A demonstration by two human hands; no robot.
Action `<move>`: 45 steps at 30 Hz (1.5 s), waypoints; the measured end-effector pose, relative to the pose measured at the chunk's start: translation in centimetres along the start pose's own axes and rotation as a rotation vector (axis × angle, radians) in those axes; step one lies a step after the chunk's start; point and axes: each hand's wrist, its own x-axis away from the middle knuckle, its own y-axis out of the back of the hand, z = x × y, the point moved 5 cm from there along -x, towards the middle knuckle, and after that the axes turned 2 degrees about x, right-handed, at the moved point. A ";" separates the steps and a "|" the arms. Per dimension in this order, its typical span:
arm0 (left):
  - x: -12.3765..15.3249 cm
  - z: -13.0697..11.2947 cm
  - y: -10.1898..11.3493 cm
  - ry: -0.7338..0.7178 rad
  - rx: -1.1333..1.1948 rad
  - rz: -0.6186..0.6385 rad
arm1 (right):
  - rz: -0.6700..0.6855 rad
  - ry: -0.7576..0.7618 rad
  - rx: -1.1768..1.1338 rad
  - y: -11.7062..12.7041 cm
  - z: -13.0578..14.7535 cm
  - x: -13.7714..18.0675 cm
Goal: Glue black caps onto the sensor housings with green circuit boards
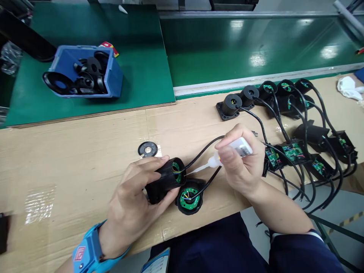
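My left hand (136, 193) is wrapped round a black cylindrical housing (162, 185), tilted so its round end faces right. Inside that end a green circuit board with thin coloured wires shows, and a black cable runs out of it. Between the fingers of my right hand (239, 167) is a small white glue bottle (240, 147). Its long thin nozzle (199, 168) points left, with the tip at the housing's rim; whether it touches, I cannot tell. Just below lies a second black housing (191, 197), its green board facing up. A black ring (148, 149) lies behind my left hand.
Several black housings (231, 105) with cables stand at the back right. Open housings with green circuit boards (294, 151) lie near the right edge among tangled cables. A blue bin (115, 76) of black parts sits on a green board at the back left. A white glove (348, 87) lies far right.
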 end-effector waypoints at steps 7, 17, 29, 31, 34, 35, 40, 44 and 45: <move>-0.2 0.1 0.0 -0.034 0.033 -0.019 | 0.076 0.006 0.018 -0.3 0.0 0.2; -0.2 0.2 0.1 0.029 0.001 0.022 | 0.082 0.040 0.080 -0.2 0.4 0.0; 0.4 1.4 -0.1 0.253 0.148 0.058 | 0.098 0.286 0.212 -0.4 1.7 0.1; 0.2 1.5 -0.2 0.276 0.165 0.071 | 0.111 0.339 0.260 -0.4 1.9 0.2; -0.2 1.6 -0.2 0.305 0.190 0.079 | 0.135 0.383 0.274 -0.4 2.0 0.5; -0.3 1.6 -0.2 0.315 0.205 0.083 | 0.137 0.385 0.258 -0.4 1.9 0.6; -0.4 2.4 -0.4 0.410 0.284 0.118 | -0.009 0.242 0.059 0.0 0.9 0.6; -0.4 3.1 -0.8 0.416 0.354 0.118 | -0.148 -0.018 -0.038 0.3 -0.5 0.1; -0.4 3.1 -1.0 0.413 0.372 0.126 | -0.148 -0.059 -0.039 0.1 -0.7 -0.1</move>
